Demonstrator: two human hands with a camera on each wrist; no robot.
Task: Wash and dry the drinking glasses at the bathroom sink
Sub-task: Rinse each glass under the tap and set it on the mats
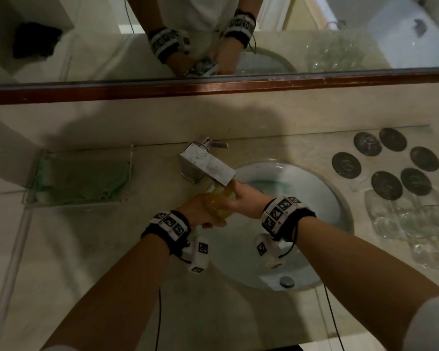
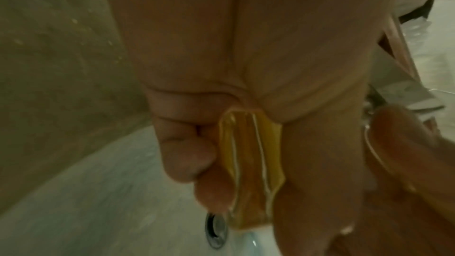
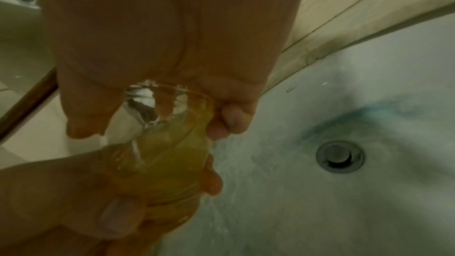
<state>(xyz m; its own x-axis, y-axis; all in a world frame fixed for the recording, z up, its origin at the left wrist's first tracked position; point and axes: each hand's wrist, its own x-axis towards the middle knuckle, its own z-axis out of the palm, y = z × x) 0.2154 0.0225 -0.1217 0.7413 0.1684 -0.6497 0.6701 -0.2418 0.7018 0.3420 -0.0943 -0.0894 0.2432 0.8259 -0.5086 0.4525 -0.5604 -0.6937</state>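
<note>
Under the faucet, over the sink, we keep the amber drinking glass where runoff drains: our left hand grips its base, our right hand curls fingers inside the rim, likely rubbing it clean.

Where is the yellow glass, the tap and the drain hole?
yellow glass (image 3: pixel 169 155): right wrist view, on its side wall.
tap (image 1: pixel 208 165): head view, top of the spout.
drain (image 3: pixel 339 156): right wrist view, on the plug's middle.

No readable text anywhere (sink mark too small).
</note>
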